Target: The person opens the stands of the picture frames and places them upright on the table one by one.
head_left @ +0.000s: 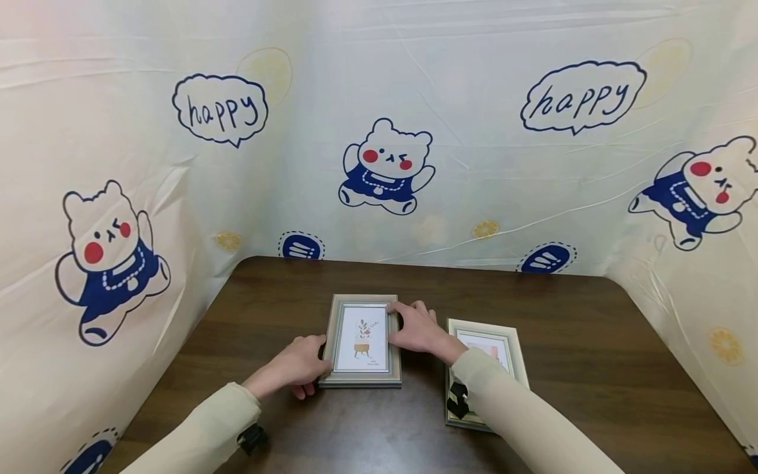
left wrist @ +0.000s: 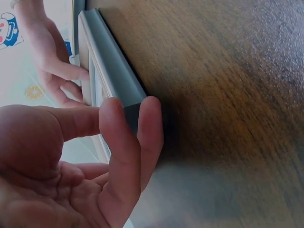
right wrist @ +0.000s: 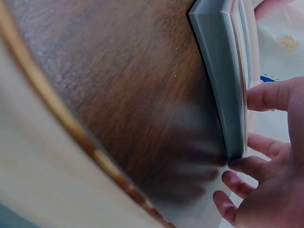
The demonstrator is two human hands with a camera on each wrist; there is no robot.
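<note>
A pale picture frame (head_left: 361, 378) with a print of a potted plant lies face up on the brown table. My left hand (head_left: 298, 362) is at its left edge and near lower-left corner. In the left wrist view, that hand's bent fingers (left wrist: 124, 152) meet the grey corner of the frame (left wrist: 116, 66). On the opposite side, my right hand (head_left: 417, 327) holds the right rail near the upper corner. Its thumb touches the rail in the right wrist view, with another finger (right wrist: 249, 165) at the corner of the frame (right wrist: 221, 80).
A second picture frame (head_left: 516, 352) lies to the right, slightly turned and partly hidden beneath my right forearm. The wooden table (head_left: 284, 283) backs onto a cloth (head_left: 474, 39) printed with cartoon bears, which also hangs at both sides.
</note>
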